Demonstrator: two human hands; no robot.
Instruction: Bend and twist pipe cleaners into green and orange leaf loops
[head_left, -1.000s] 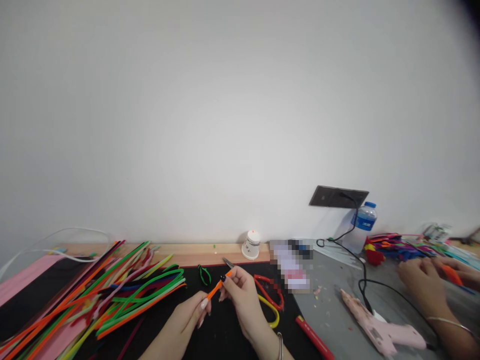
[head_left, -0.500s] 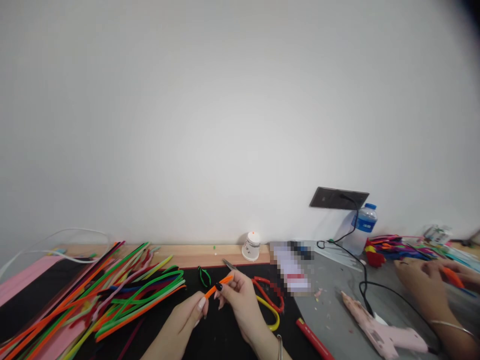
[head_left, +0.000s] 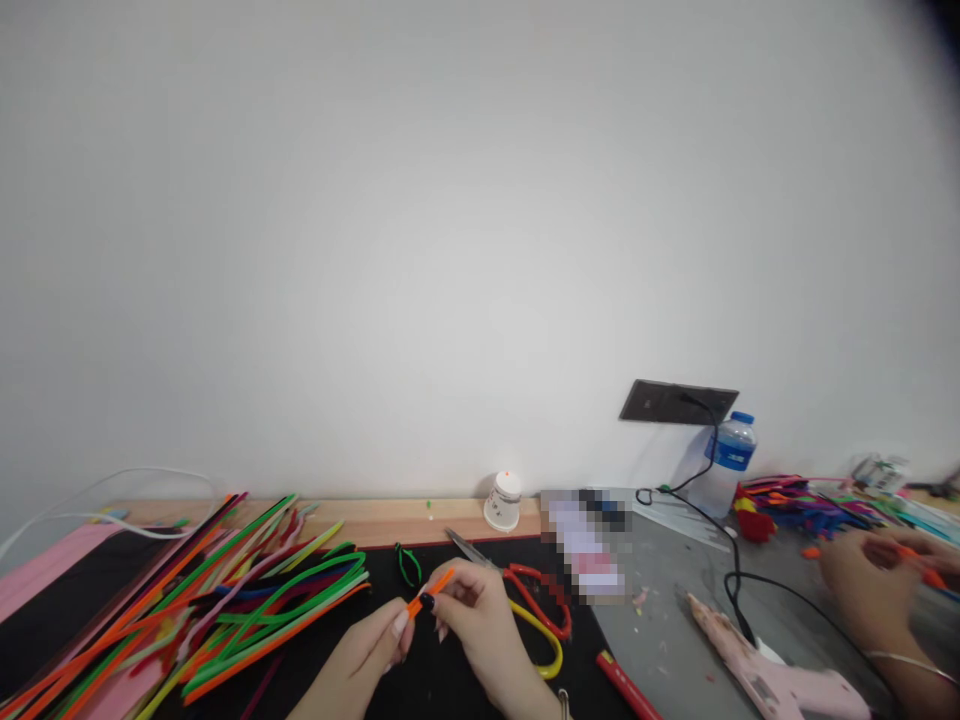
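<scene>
Between my two hands is a short orange pipe cleaner (head_left: 444,582), slanting up to the right. My left hand (head_left: 375,640) pinches its lower end between thumb and finger. Close beside it, my right hand (head_left: 474,610) grips the same piece with thumb and fingers, and the orange tip sticks out above. Behind my hands a small green pipe cleaner loop (head_left: 409,565) lies on the black mat (head_left: 442,690). Scissors (head_left: 553,655) with red and yellow handles lie partly hidden behind my right hand, blades pointing up left.
Many coloured pipe cleaners (head_left: 285,630) spread over the left side. A paper cup (head_left: 502,503) stands upside down by the wall. At right are a red tool (head_left: 626,685), a pink glue gun (head_left: 772,672), its cord, a water bottle (head_left: 724,465) and another person's hands (head_left: 870,590).
My hands have drawn closer together on the orange pipe cleaner, and its tip now stands out above my right fingers. The other person's hands have shifted right.
</scene>
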